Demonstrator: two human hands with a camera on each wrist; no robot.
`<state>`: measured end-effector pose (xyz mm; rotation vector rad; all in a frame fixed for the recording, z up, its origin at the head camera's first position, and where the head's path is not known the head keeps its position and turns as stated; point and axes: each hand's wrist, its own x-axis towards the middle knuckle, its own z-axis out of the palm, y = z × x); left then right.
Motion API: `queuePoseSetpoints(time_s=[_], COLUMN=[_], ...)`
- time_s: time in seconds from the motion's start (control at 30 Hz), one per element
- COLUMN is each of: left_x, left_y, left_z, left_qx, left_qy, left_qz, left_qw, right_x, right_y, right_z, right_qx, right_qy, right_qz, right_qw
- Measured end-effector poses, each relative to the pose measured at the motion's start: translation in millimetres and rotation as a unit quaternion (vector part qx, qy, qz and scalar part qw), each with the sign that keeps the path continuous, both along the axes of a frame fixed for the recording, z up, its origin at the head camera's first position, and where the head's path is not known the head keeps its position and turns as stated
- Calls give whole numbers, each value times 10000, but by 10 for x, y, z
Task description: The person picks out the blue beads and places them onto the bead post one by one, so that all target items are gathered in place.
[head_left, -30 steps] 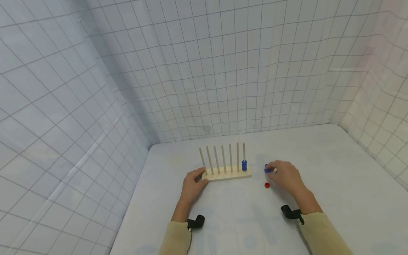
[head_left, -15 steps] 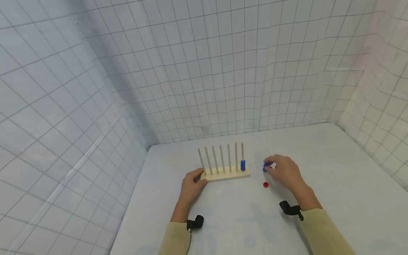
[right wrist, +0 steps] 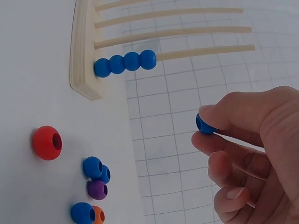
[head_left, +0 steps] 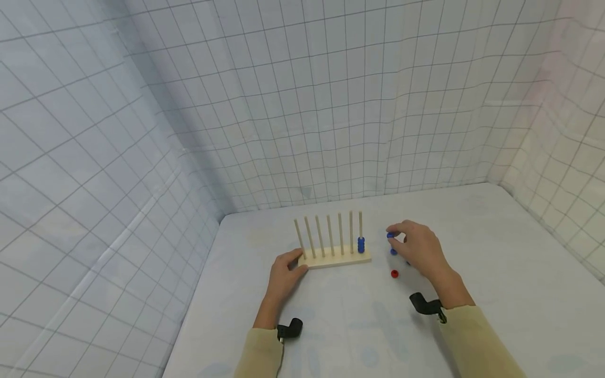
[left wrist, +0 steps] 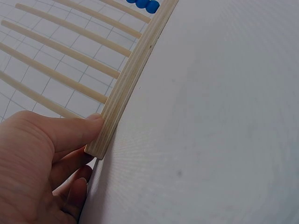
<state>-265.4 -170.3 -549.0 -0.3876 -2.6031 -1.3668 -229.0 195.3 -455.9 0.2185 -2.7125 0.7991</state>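
Note:
A pale wooden base (head_left: 334, 259) carries a row of several upright pegs. Blue beads (head_left: 361, 245) are stacked on the rightmost peg, whose upper part is bare. My left hand (head_left: 282, 277) grips the base's left end, thumb on the near edge and fingers behind, as the left wrist view shows. Raised above the table to the right of the base, my right hand (head_left: 422, 251) pinches a blue bead (right wrist: 205, 124) between thumb and index finger. The hole of this bead shows in the right wrist view.
A red bead (right wrist: 46, 143) lies alone on the white table (head_left: 340, 325). Close by it, in the right wrist view, lie several blue beads (right wrist: 92, 167), a purple bead (right wrist: 97, 190) and an orange bead (right wrist: 98, 215). A grid-patterned cloth (head_left: 302, 131) surrounds the table.
My right hand has lifted off the table with a blue bead pinched in it and moved up and slightly left. The left hand stays on the base.

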Motion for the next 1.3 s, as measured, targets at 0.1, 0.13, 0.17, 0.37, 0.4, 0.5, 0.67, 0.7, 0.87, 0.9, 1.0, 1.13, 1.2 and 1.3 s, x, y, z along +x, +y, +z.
queuePoseSetpoints(time_s=[0.1, 0.13, 0.17, 0.37, 0.4, 0.5, 0.67, 0.7, 0.87, 0.9, 1.0, 1.13, 1.2, 1.3], left_x=[-9, -11, -13, -12, -7, -1, -2, -2, -10, -9, -6, -3, 0, 4], left_y=[-2, -3, -3, -8, -6, -2, 1, 2, 8, 8, 10, 11, 12, 10], left_z=[-15, -19, -20, -9, -5, 1, 3, 5, 18, 22, 30, 36, 36, 34], left_qx=[10, 22, 27, 21, 14, -19, -61, -65, -109, -106, -99, -80, -70, -71], left_qy=[-47, -73, -84, 6, 43, 91, 64, 70, 100, 83, 44, 1, 7, 16], left_qz=[-14, -9, -7, -40, -49, -32, 3, -1, 4, 8, 17, 18, 7, -3], left_qw=[10000, 10000, 10000, 10000, 10000, 10000, 10000, 10000, 9999, 9999, 9999, 10000, 10000, 10000], right_x=[-5, -7, -8, -22, -25, -31, -37, -39, -51, -53, -58, -58, -59, -58], right_y=[-22, -29, -37, -79, -82, -96, -121, -127, -155, -160, -183, -217, -229, -245], right_z=[34, 43, 53, 109, 115, 135, 181, 191, 242, 252, 285, 324, 331, 338], right_qx=[37, 36, 31, 18, 22, 41, 71, 70, 12, -8, -63, -124, -122, -128], right_qy=[49, 62, 87, 224, 233, 248, 304, 324, 439, 473, 593, 748, 794, 826], right_qz=[31, 39, 45, 16, 13, 8, -3, -2, 28, 29, 37, 65, 69, 66], right_qw=[10000, 10000, 9999, 9997, 9997, 9997, 9995, 9995, 9990, 9989, 9982, 9971, 9967, 9965])
